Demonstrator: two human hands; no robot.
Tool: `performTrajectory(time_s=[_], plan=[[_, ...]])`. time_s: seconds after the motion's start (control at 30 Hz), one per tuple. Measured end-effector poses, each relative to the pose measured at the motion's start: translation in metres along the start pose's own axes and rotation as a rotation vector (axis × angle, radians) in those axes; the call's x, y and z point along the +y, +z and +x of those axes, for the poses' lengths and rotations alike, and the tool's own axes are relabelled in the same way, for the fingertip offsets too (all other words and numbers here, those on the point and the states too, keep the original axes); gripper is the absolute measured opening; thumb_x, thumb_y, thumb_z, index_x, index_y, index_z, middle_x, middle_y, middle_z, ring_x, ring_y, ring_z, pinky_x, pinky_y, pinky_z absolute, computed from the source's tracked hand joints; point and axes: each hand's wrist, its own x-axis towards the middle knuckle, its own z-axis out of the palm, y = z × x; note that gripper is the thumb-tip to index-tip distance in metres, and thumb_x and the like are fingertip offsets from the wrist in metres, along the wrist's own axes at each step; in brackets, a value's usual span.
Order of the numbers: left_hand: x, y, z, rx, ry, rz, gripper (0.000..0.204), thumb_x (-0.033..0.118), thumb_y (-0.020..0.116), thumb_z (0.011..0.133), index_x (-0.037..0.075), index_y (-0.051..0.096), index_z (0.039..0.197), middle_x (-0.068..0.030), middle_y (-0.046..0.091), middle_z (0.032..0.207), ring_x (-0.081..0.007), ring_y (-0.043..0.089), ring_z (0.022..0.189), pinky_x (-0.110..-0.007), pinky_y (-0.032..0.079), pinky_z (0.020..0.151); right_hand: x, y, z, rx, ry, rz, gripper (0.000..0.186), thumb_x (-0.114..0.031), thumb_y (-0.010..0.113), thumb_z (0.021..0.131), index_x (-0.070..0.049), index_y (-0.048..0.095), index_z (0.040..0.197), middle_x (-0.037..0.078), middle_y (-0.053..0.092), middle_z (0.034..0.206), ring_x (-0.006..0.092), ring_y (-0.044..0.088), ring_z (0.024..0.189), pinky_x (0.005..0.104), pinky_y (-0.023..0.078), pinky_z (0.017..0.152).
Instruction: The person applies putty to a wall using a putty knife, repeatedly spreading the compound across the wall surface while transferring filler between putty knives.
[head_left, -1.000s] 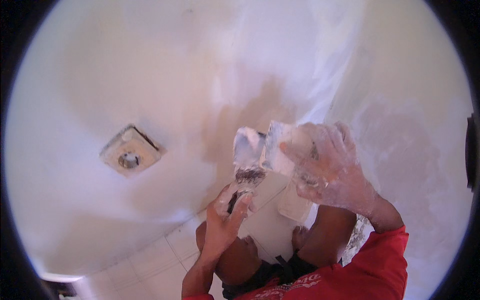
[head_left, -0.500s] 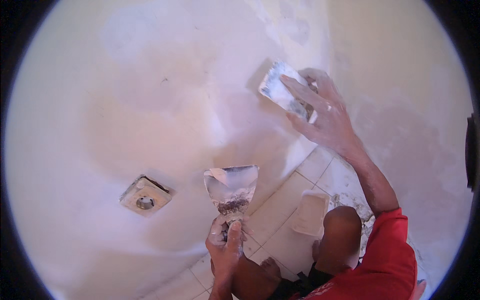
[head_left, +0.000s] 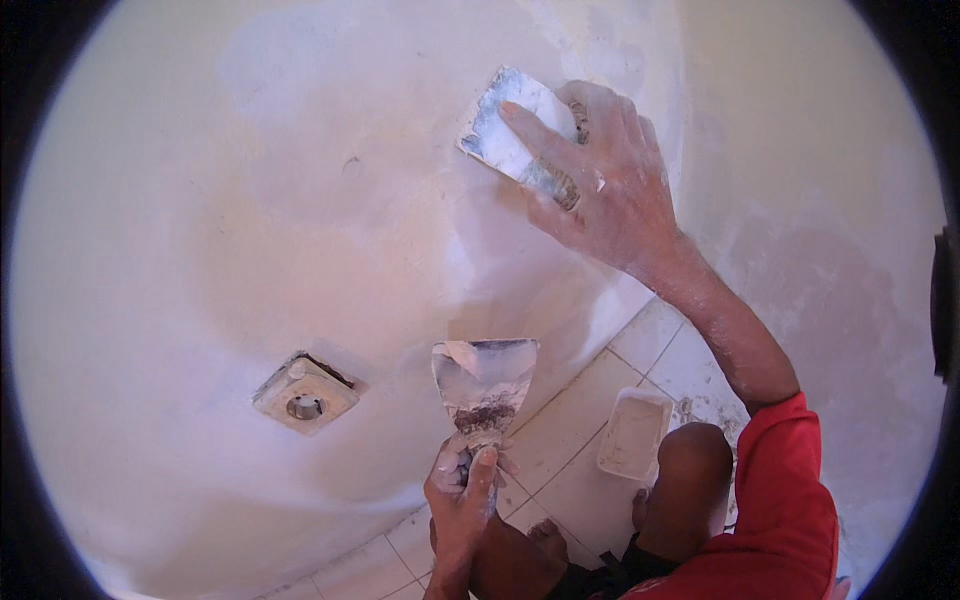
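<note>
My right hand [head_left: 610,175] is closed on a putty knife [head_left: 512,122] with a wide, white-smeared blade. One finger lies along the blade, which is against the patched wall [head_left: 330,230]; the handle is mostly hidden by the hand. Lower down, my left hand [head_left: 465,485] grips the handle of a second putty knife [head_left: 485,385]. Its flared blade points up and carries pale filler and dark stains near the neck. White dust covers both hands.
A square wall socket [head_left: 307,396] sits at the lower left, with a dark gap along its upper edge. On the tiled floor [head_left: 575,440] stands a pale rectangular tub [head_left: 636,432] beside my knee [head_left: 695,455]. Another wall [head_left: 830,220] meets the first at the right.
My right hand has moved up and left along the wall with its putty knife. The left hand still holds its knife in much the same pose; the whole view has shifted slightly.
</note>
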Motion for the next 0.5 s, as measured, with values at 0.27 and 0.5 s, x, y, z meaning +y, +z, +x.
performTrajectory(time_s=[0.27, 0.5], plan=[[0.005, 0.003, -0.002, 0.011, -0.008, 0.008, 0.030, 0.015, 0.061, 0.096, -0.006, 0.056, 0.116, -0.0148, 0.069, 0.101, -0.0137, 0.064, 0.075, -0.024, 0.049, 0.061, 0.007, 0.034, -0.067, -0.119, 0.066, 0.049, 0.061, -0.030, 0.072, 0.083, -0.020, 0.053, 0.140, 0.019, 0.046, 0.129, 0.0330, 0.052, 0.105, 0.0467, 0.042, 0.090], [0.002, -0.001, -0.001, 0.004, -0.020, 0.012, 0.029, 0.014, 0.061, 0.096, -0.006, 0.056, 0.116, -0.0148, 0.068, 0.102, -0.0140, 0.064, 0.075, -0.025, 0.049, 0.062, 0.006, -0.002, -0.058, -0.138, 0.083, -0.028, 0.067, -0.025, 0.074, 0.077, -0.024, 0.053, 0.140, 0.018, 0.048, 0.128, 0.0314, 0.052, 0.106, 0.0476, 0.040, 0.093]])
